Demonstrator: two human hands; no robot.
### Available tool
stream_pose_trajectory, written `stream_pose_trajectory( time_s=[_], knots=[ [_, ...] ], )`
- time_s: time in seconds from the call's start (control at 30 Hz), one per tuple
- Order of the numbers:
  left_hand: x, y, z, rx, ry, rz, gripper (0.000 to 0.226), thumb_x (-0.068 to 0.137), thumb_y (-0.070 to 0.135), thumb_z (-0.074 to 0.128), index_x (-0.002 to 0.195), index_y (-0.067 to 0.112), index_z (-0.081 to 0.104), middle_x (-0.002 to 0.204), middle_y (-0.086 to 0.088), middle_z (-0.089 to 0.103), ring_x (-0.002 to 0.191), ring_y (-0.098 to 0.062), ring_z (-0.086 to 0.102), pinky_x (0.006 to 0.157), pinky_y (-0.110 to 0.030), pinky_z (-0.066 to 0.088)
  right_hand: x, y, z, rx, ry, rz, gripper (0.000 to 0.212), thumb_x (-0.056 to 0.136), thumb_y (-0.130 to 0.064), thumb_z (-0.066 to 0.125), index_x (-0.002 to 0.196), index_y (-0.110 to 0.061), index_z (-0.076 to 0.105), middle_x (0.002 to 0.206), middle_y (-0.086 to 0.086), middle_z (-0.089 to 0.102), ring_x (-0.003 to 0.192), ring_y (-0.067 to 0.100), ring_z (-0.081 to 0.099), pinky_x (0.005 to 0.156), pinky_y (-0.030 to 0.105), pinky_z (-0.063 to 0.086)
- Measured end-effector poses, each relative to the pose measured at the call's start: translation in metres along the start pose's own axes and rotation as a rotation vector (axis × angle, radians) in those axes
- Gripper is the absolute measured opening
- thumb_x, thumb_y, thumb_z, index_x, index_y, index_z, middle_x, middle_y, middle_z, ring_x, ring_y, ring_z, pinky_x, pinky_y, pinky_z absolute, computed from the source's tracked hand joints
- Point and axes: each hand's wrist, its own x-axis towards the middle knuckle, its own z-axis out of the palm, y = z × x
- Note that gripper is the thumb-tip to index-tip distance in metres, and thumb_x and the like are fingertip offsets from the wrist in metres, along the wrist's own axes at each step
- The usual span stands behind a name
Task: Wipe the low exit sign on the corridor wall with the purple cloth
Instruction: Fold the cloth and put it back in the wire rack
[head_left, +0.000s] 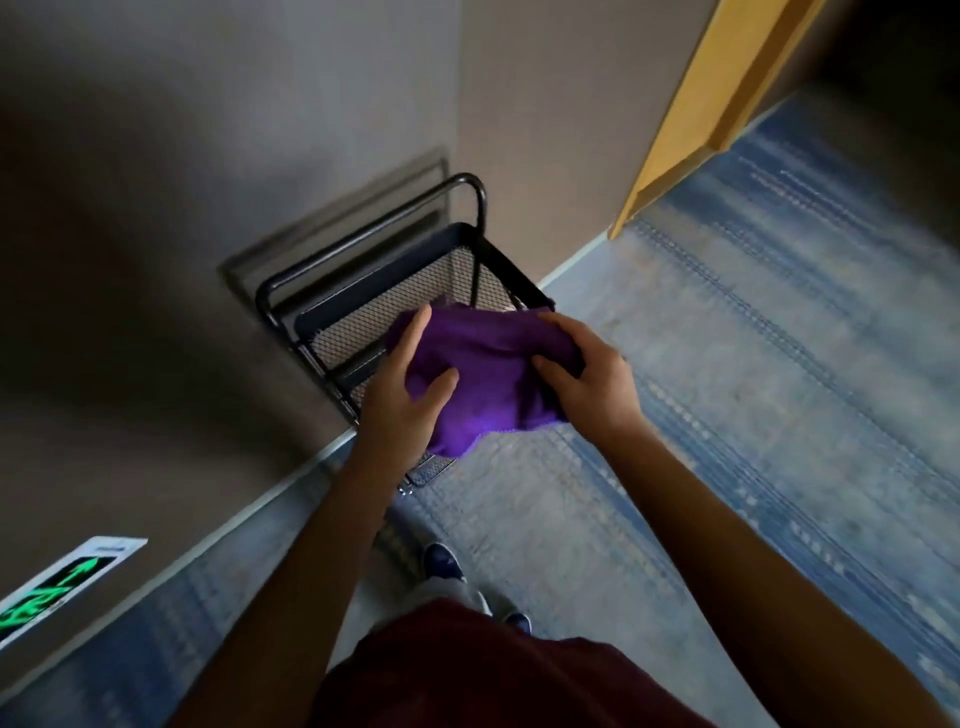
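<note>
Above the cart (291, 291), my left hand (402, 400) and right hand (587, 376) pinch the cloth (488, 364) (bunching it, I judge, for the sign (62, 582)).

Purple cloth (483, 374) in both hands, left hand (402, 400) and right hand (592, 376), above black mesh cart (363, 312)

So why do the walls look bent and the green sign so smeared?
Head view: the wide-angle lens bows the beige wall and skirting; the glowing green exit sign near the frame edge is blurred, as is the blue patterned carpet; dim light leaves the purple cloth and black mesh cart sharper at centre.
</note>
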Motion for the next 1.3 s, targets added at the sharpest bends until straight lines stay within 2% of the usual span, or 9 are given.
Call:
stream_pose_trajectory(
  time_s=[0.1, 0.23, 0.37, 0.6, 0.77, 0.93, 1.07, 1.17, 1.3],
  knots=[
    [0.019, -0.019, -0.013, -0.009, 0.044, -0.083, 0.076, 0.084, 0.019, 0.071, 0.154, 0.028, 0.042, 0.154, 0.003, 0.048, 0.14, -0.003, 0.043, 0.115, -0.019, 0.034, 0.035, -0.006, 0.02, -0.017, -0.091, 0.007, 0.055, 0.089, -0.011, 0.078, 0.141, -0.023, 0.064, 0.129, -0.002, 0.074, 0.118, 0.02, 0.069, 0.104, 0.035, 0.052],
    [0.052, -0.045, -0.02, 0.064, 0.131, -0.168, 0.077, 0.087, 0.01, 0.072, 0.156, 0.021, 0.04, 0.154, -0.006, 0.048, 0.139, -0.01, 0.043, 0.117, -0.026, 0.034, 0.084, -0.007, 0.05, -0.077, -0.176, 0.015, 0.07, 0.089, -0.018, 0.079, 0.153, -0.029, 0.051, 0.14, 0.005, 0.069, 0.126, 0.027, 0.067, 0.102, 0.026, 0.046],
    [0.081, -0.08, -0.02, 0.145, 0.174, -0.312, 0.079, 0.091, 0.017, 0.072, 0.159, 0.026, 0.033, 0.16, -0.009, 0.041, 0.147, -0.023, 0.038, 0.116, -0.029, 0.032, 0.123, 0.004, 0.092, -0.177, -0.264, 0.019, 0.084, 0.088, -0.02, 0.079, 0.161, -0.029, 0.038, 0.136, 0.017, 0.07, 0.12, 0.037, 0.068, 0.103, 0.041, 0.052],
    [0.134, -0.136, 0.001, 0.122, 0.223, -0.547, 0.082, 0.092, 0.019, 0.073, 0.16, 0.025, 0.029, 0.159, -0.019, 0.038, 0.146, -0.032, 0.04, 0.119, -0.045, 0.037, 0.203, 0.05, 0.14, -0.218, -0.48, 0.025, 0.09, 0.091, -0.019, 0.078, 0.165, -0.029, 0.027, 0.127, 0.024, 0.072, 0.11, 0.044, 0.071, 0.099, 0.047, 0.056],
    [0.173, -0.174, 0.034, 0.111, 0.303, -0.687, 0.08, 0.094, 0.02, 0.071, 0.16, 0.03, 0.028, 0.158, -0.02, 0.036, 0.143, -0.033, 0.043, 0.118, -0.043, 0.038, 0.254, 0.094, 0.174, -0.243, -0.56, -0.008, 0.091, 0.091, -0.015, 0.076, 0.165, -0.027, 0.025, 0.115, 0.022, 0.075, 0.098, 0.041, 0.074, 0.086, 0.036, 0.054],
    [0.201, -0.213, 0.062, 0.188, 0.347, -0.801, 0.08, 0.096, 0.028, 0.069, 0.161, 0.036, 0.023, 0.162, -0.024, 0.029, 0.145, -0.037, 0.042, 0.118, -0.047, 0.039, 0.287, 0.138, 0.206, -0.234, -0.587, -0.033, 0.089, 0.091, -0.016, 0.076, 0.165, -0.027, 0.028, 0.108, 0.02, 0.077, 0.093, 0.04, 0.074, 0.077, 0.035, 0.053],
    [0.211, -0.229, 0.073, 0.237, 0.361, -0.807, 0.08, 0.096, 0.028, 0.068, 0.161, 0.036, 0.023, 0.163, -0.023, 0.027, 0.143, -0.036, 0.045, 0.116, -0.043, 0.041, 0.293, 0.159, 0.215, -0.259, -0.593, -0.025, 0.091, 0.093, -0.02, 0.075, 0.166, -0.031, 0.022, 0.112, 0.016, 0.077, 0.097, 0.037, 0.074, 0.087, 0.045, 0.06],
    [0.211, -0.236, 0.08, 0.302, 0.355, -0.805, 0.08, 0.096, 0.029, 0.069, 0.161, 0.036, 0.022, 0.164, -0.022, 0.027, 0.139, -0.035, 0.05, 0.11, -0.041, 0.045, 0.293, 0.165, 0.215, -0.287, -0.604, -0.06, 0.089, 0.093, -0.02, 0.074, 0.165, -0.034, 0.022, 0.113, 0.012, 0.076, 0.096, 0.032, 0.073, 0.084, 0.04, 0.059],
    [0.201, -0.243, 0.079, 0.447, 0.327, -0.833, 0.079, 0.095, 0.04, 0.067, 0.16, 0.039, 0.023, 0.166, -0.018, 0.024, 0.144, -0.035, 0.043, 0.108, -0.048, 0.05, 0.286, 0.164, 0.217, -0.323, -0.638, -0.083, 0.085, 0.091, -0.02, 0.075, 0.161, -0.034, 0.03, 0.142, 0.012, 0.061, 0.13, 0.031, 0.059, 0.101, 0.047, 0.054]
  ],
)
